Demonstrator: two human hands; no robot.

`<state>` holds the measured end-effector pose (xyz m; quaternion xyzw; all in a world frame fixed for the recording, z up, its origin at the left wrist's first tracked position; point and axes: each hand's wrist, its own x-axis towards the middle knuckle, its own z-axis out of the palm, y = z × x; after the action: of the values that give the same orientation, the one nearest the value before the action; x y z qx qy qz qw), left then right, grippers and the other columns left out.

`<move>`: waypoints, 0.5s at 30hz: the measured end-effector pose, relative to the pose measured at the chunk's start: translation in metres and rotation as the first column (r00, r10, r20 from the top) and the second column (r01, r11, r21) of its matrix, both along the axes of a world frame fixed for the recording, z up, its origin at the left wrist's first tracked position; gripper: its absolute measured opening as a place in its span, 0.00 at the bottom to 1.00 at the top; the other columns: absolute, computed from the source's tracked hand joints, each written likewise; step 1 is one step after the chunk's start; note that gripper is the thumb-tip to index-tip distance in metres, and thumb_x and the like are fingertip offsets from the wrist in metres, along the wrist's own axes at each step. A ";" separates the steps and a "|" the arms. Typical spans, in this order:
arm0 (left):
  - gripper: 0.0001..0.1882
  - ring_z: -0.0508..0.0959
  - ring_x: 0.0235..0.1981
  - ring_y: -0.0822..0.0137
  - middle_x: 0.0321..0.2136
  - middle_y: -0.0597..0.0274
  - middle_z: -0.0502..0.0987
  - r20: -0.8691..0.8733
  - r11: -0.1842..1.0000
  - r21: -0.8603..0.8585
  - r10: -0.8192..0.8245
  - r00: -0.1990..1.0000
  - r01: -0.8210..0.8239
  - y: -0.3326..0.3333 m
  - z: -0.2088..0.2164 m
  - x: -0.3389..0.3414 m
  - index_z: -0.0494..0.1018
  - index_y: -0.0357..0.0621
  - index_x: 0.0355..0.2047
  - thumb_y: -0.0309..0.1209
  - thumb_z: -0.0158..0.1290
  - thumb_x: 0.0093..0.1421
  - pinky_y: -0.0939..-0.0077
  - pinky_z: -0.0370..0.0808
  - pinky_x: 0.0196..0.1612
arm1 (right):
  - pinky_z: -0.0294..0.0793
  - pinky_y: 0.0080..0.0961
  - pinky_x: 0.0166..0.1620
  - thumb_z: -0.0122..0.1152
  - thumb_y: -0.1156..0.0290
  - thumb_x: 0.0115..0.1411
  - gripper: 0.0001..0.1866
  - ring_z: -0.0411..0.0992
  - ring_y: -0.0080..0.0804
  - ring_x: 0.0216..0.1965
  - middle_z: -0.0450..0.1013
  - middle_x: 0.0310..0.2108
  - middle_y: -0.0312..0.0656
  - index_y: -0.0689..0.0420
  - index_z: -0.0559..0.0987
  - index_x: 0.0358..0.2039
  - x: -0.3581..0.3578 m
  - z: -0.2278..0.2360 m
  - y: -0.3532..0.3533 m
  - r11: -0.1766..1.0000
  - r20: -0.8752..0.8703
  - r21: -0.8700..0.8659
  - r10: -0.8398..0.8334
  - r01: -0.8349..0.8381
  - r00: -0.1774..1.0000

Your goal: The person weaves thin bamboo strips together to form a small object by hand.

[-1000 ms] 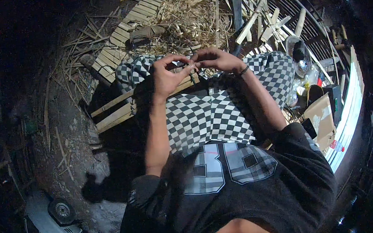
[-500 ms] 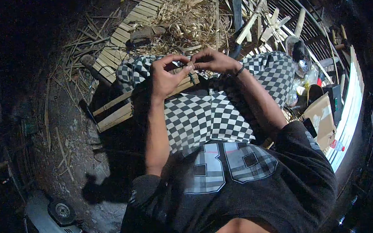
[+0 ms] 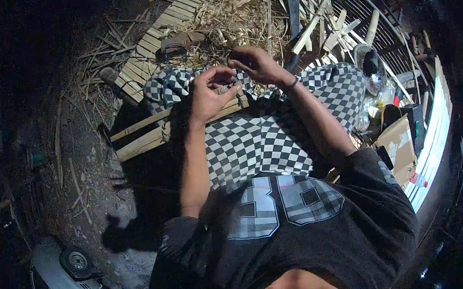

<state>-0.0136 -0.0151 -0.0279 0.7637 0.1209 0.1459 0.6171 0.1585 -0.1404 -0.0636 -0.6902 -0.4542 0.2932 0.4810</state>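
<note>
Across my lap lie long split bamboo strips [image 3: 141, 144], joined near their right end by a dark tie [image 3: 240, 97]. My left hand [image 3: 208, 96] is closed around them beside this tie, its thumb along the top. Just above and to the right, apart from the strips, is my right hand [image 3: 258, 66], fingers curled together. Whatever those fingers pinch is too small or hidden to make out. Checkered trousers [image 3: 237, 147] show beneath both hands.
A slatted bamboo mat [image 3: 147, 45] lies ahead, with a heap of shavings [image 3: 244, 23] on it. Beyond my right knee are a dark blade [image 3: 294, 14], cut bamboo pieces [image 3: 314, 28], plastic bottles [image 3: 384, 97] and a cardboard piece [image 3: 397, 146]. A grey machine with a wheel [image 3: 63, 274] stands lower left.
My right hand has lifted forward and slightly left, away from the tied end where both hands met. The strips have shifted slightly in my left hand, their left ends a little higher.
</note>
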 end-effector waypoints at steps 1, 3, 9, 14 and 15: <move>0.18 0.80 0.38 0.77 0.37 0.68 0.82 -0.067 1.000 0.020 0.006 0.998 -0.005 0.000 0.001 -0.001 0.78 0.44 0.41 0.25 0.70 0.50 0.80 0.75 0.42 | 0.75 0.26 0.51 0.60 0.67 0.68 0.17 0.75 0.28 0.47 0.78 0.45 0.48 0.65 0.75 0.51 0.000 0.001 0.002 0.997 0.012 0.078 -0.018 0.017 1.000; 0.18 0.80 0.38 0.78 0.37 0.69 0.82 -0.043 1.000 0.016 0.013 0.999 -0.013 0.000 -0.003 -0.001 0.78 0.45 0.41 0.25 0.70 0.49 0.82 0.74 0.41 | 0.75 0.29 0.49 0.61 0.67 0.66 0.18 0.77 0.32 0.45 0.78 0.44 0.53 0.64 0.76 0.51 0.005 -0.002 0.007 0.987 0.021 0.156 -0.037 0.033 0.999; 0.19 0.79 0.37 0.79 0.35 0.69 0.81 -0.033 1.000 0.025 0.013 0.999 -0.012 -0.003 -0.002 -0.003 0.77 0.44 0.41 0.24 0.70 0.49 0.82 0.74 0.39 | 0.73 0.23 0.55 0.60 0.68 0.68 0.18 0.74 0.23 0.50 0.77 0.47 0.42 0.66 0.73 0.53 0.015 -0.013 0.020 0.993 0.141 0.101 -0.067 0.053 0.988; 0.18 0.80 0.37 0.78 0.34 0.68 0.81 0.018 1.000 0.015 -0.014 1.000 0.014 -0.004 -0.002 -0.003 0.77 0.43 0.41 0.23 0.70 0.50 0.82 0.75 0.39 | 0.73 0.23 0.55 0.60 0.70 0.67 0.18 0.74 0.23 0.49 0.78 0.49 0.43 0.66 0.73 0.53 0.022 -0.030 0.025 0.981 0.107 0.170 -0.109 0.090 0.988; 0.18 0.80 0.37 0.78 0.34 0.68 0.81 0.022 1.000 0.008 -0.008 1.000 0.008 -0.006 0.000 -0.004 0.77 0.43 0.40 0.23 0.69 0.50 0.82 0.75 0.40 | 0.74 0.24 0.55 0.60 0.70 0.67 0.18 0.74 0.23 0.49 0.78 0.49 0.44 0.66 0.73 0.53 0.025 -0.033 0.024 0.983 0.174 0.160 -0.117 0.089 0.978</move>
<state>-0.0172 -0.0208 -0.0283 0.7651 0.1103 0.1522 0.6159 0.1835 -0.1164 -0.0969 -0.6983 -0.4808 0.1682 0.5028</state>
